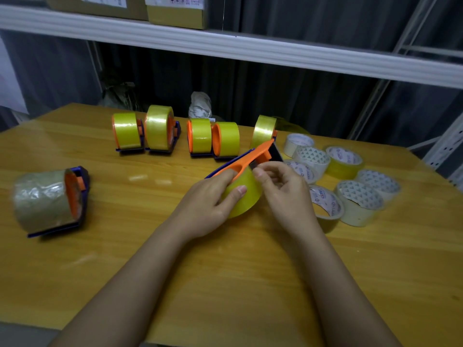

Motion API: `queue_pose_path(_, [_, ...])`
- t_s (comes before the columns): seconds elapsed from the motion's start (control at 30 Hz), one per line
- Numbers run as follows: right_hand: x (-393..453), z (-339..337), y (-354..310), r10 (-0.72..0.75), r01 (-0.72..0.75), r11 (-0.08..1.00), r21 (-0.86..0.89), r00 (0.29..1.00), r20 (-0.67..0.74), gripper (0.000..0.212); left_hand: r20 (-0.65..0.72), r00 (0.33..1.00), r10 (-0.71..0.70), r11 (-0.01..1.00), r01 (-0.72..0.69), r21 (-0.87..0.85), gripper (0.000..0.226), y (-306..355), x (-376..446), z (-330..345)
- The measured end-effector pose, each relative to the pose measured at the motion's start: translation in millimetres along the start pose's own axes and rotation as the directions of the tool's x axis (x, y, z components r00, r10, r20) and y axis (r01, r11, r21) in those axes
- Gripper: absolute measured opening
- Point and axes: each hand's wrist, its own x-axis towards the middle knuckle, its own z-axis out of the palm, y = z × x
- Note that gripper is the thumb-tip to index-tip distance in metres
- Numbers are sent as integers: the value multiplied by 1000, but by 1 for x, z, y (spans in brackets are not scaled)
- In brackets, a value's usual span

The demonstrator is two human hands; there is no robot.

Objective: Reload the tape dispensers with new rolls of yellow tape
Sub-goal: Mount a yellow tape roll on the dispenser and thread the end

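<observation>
Your left hand (213, 196) grips the tape dispenser (250, 156) at the middle of the wooden table (125, 271), thumb laid on the yellow roll (240, 199) loaded in it and fingers curled over its orange and blue frame. The dispenser tilts, its black end raised away from you. Your right hand (283, 189) sits just right of the roll, thumb and forefinger pinching at something small under the orange arm; whether that is the tape's loose end, you cannot tell from here.

Beyond the held dispenser, near the table's far edge, five loaded dispensers (175, 131) stand in a row, each carrying a yellow roll. Well to the left of the held dispenser, another dispenser (50, 201) lies on its side with a dull, crinkled, brownish roll on it. To the right of the held dispenser, close to your right hand, a cluster of loose tape rolls (350, 181) lies flat on the table, printed cores facing up. A white shelf (250, 46) runs above the table's far side, with cardboard boxes (150, 8) on it.
</observation>
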Motion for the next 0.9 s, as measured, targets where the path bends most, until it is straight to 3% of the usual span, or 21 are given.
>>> queue_pose_path(0.2, [0,2,-1,57,-54,998,33,995,-87,8,12,1000,-5,1000,5,10,35,2,0,1])
queue_pose_path(0.4, [-1,1,-2,-107,61,973,-222,973,-203,9,-30,999,-18,1000,18,19,14,5,0,1])
queue_pose_path(0.57, [0,-10,-3,-94,51,984,-172,964,-249,11,-16,1000,-20,999,20,-26,35,5,0,-2])
queue_pose_path(0.77, [-1,-11,-5,-35,11,993,-119,979,-200,22,-4,992,-129,984,127,-126,57,2,1,-1])
queue_pose_path(0.9, [4,-11,-3,-16,-14,989,-149,980,-198,21,60,987,-150,933,161,-320,35,1,6,2])
